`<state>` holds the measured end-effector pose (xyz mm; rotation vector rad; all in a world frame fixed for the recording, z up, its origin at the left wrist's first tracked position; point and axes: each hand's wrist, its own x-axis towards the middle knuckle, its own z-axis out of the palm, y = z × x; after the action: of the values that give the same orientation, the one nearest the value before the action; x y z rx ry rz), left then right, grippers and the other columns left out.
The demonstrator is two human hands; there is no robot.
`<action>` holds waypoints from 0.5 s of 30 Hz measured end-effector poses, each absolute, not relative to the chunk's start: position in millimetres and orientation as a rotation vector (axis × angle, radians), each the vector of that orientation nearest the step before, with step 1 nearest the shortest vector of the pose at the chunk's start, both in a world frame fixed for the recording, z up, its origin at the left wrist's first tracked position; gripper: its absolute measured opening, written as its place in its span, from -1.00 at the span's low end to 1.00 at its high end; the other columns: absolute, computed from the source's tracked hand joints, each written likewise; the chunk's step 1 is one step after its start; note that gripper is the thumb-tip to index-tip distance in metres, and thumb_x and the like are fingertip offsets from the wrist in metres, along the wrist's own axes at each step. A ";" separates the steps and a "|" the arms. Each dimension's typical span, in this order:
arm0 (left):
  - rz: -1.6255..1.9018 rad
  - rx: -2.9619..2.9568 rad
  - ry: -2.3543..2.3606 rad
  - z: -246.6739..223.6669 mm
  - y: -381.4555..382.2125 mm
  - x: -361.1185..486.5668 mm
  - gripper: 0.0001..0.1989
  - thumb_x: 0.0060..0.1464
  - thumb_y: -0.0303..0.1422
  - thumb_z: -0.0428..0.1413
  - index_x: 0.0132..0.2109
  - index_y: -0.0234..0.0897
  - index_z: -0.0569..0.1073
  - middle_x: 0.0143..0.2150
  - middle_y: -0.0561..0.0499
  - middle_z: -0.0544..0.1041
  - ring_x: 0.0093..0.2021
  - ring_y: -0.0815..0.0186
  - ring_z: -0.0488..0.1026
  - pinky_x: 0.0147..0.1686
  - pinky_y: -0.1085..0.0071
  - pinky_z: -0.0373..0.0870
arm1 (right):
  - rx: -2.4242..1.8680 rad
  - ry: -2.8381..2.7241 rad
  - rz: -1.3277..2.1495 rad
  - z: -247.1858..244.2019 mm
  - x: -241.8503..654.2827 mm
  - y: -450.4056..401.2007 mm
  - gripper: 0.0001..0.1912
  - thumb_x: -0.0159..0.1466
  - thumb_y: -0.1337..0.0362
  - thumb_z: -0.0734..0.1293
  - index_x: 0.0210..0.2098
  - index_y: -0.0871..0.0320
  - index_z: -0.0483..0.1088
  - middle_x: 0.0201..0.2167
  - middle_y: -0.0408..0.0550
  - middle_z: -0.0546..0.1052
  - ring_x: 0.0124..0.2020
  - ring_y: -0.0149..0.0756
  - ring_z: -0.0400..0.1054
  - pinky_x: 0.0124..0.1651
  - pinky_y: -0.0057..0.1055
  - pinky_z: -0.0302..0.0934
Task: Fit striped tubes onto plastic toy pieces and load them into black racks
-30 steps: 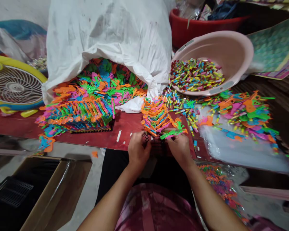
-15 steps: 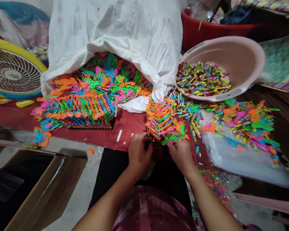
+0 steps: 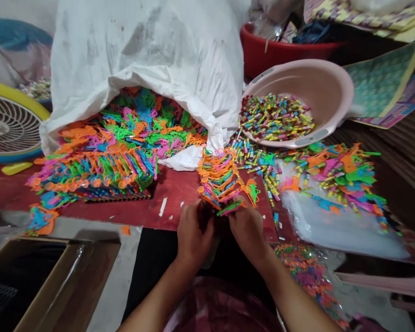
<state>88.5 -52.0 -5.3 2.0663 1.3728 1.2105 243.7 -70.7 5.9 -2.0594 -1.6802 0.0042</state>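
The fingers of the right hand [image 3: 247,233] are pinching a neon-green plastic piece [image 3: 230,208], which has shifted closer to the left hand [image 3: 193,235], whose curled fingers are hiding any hold. A stack of neon plastic pieces [image 3: 219,177] is leaning above them on a red wooden board [image 3: 173,200].

1. The left hand [image 3: 193,233] and right hand [image 3: 247,233] have moved closer together and sit lower in the view than half a second ago.
2. The green plastic piece [image 3: 230,207] has gone from above the right hand to above the narrow gap between the hands.
3. The black mesh [image 3: 205,214] that showed between the hands is now mostly covered (what remains is too dark to make out).
4. The whole view has shifted: the fan [image 3: 10,127] is cut off more by the left edge, the cardboard box [image 3: 55,286] shows less, and the pink basin [image 3: 318,78] sits further left.
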 end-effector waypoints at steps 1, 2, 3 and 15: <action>1.320 2.093 1.365 1.7 -55.8 89.2 -0.60 0.11 -0.44 0.17 0.10 -0.23 0.33 -0.04 -0.10 0.46 -0.03 0.18 0.42 -0.07 0.24 0.41 | -2.056 -1.696 0.032 7.1 243.6 -69.7 -0.82 0.30 0.38 0.19 -0.23 0.18 0.43 -0.32 0.00 0.55 -0.32 -0.25 0.43 -0.30 -0.41 0.13; 1.429 2.140 1.342 10.1 -58.7 90.9 -0.57 0.10 -0.41 0.20 0.11 -0.23 0.34 -0.02 -0.11 0.45 0.00 0.17 0.41 -0.02 0.22 0.39 | -2.059 -1.714 0.060 7.7 243.3 -68.4 -0.82 0.32 0.37 0.19 -0.25 0.18 0.43 -0.33 0.00 0.55 -0.32 -0.25 0.42 -0.30 -0.41 0.13; 1.512 2.208 1.299 19.5 -60.4 93.7 -0.57 0.09 -0.39 0.22 0.11 -0.22 0.35 0.00 -0.12 0.45 0.03 0.16 0.40 0.01 0.19 0.36 | -2.070 -1.728 0.080 7.8 242.8 -67.0 -0.81 0.33 0.35 0.18 -0.26 0.17 0.43 -0.33 -0.01 0.55 -0.33 -0.25 0.42 -0.31 -0.41 0.13; 1.320 2.654 1.187 71.4 -31.0 119.9 -0.94 0.14 -0.32 0.21 -0.24 -0.18 0.54 -0.26 0.01 0.56 -0.21 0.23 0.40 -0.11 0.20 0.11 | -2.019 -1.626 0.081 2.2 244.4 -60.6 -0.81 0.36 0.36 0.21 -0.35 0.18 0.42 -0.36 -0.07 0.53 -0.33 -0.32 0.39 -0.30 -0.40 0.03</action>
<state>119.9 -31.0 71.4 2.6536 1.1869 1.3199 244.4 -60.6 2.2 -2.0188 -1.6263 0.0814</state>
